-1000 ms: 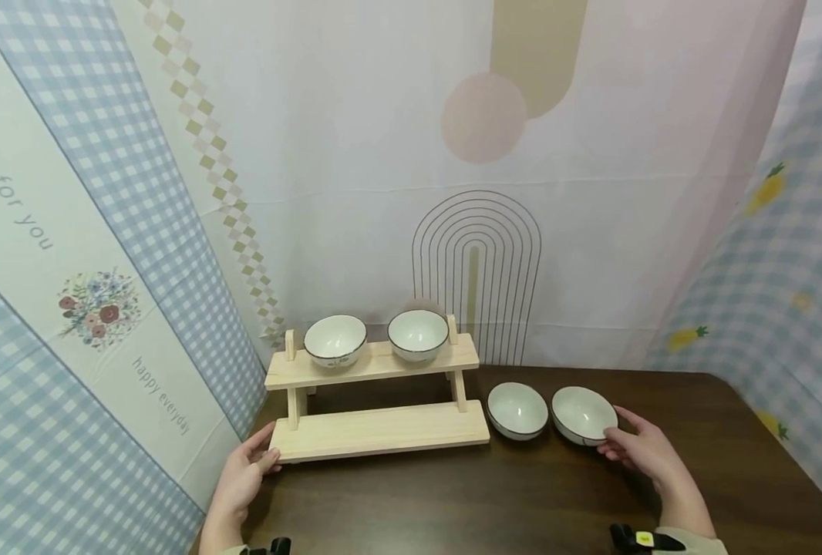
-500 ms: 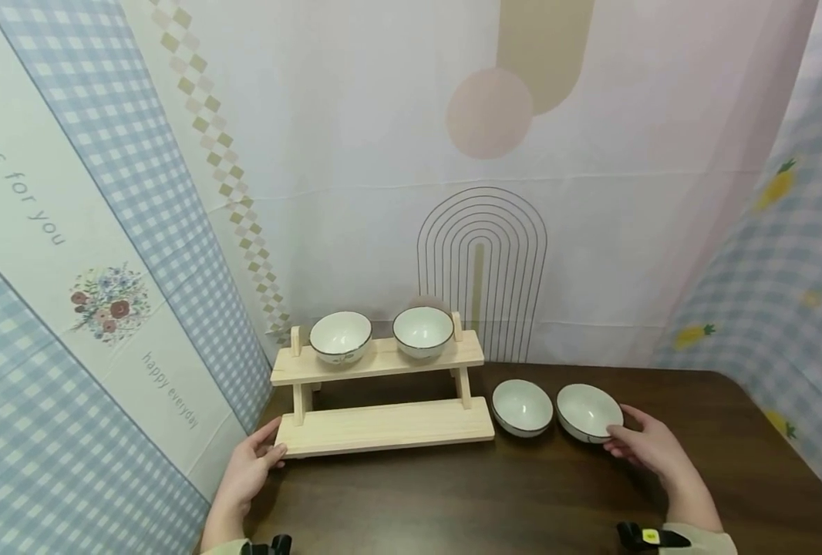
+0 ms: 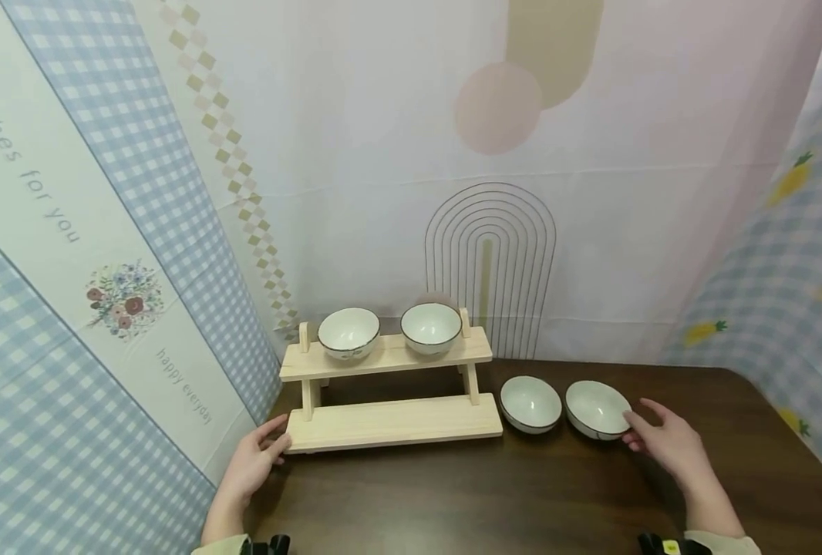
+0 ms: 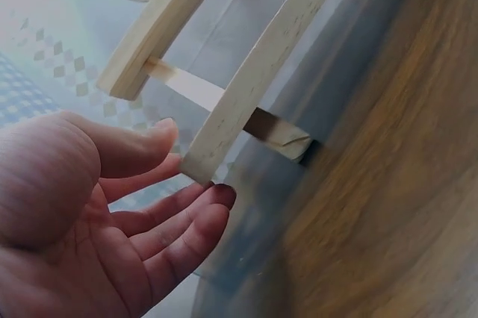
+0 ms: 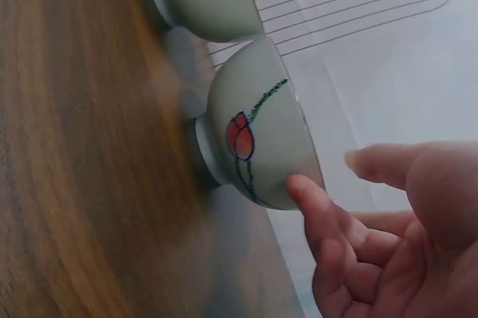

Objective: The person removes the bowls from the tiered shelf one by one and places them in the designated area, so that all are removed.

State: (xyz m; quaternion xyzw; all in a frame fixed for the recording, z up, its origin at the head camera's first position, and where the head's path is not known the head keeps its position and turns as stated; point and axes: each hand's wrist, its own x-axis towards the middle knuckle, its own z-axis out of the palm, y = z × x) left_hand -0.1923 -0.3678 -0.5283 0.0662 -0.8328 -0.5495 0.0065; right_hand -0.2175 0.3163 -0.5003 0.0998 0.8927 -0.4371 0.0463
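In the head view, my left hand (image 3: 251, 464) touches the left end of a two-tier wooden rack (image 3: 393, 424). The left wrist view shows fingertips against the end of a board (image 4: 258, 72), the thumb (image 4: 134, 150) apart from it. At the right, my right hand (image 3: 671, 443) is beside a white dark-rimmed bowl (image 3: 597, 408) on the table. One fingertip touches its flower-painted side (image 5: 261, 124) in the right wrist view, while the thumb (image 5: 381, 165) stands off the rim. A second bowl (image 3: 530, 403) sits between that bowl and the rack.
Two more bowls, a left one (image 3: 348, 331) and a right one (image 3: 431, 327), stand on the rack's upper tier. Behind the dark wooden table (image 3: 453, 493) hangs a patterned cloth (image 3: 355, 154). Checked cloth (image 3: 71, 385) borders the left side, and another (image 3: 786, 254) the right.
The head view has shifted, so the whole scene sits slightly farther right in it. My right hand's fingers have spread a little away from the bowl. Rack and bowls keep their places.
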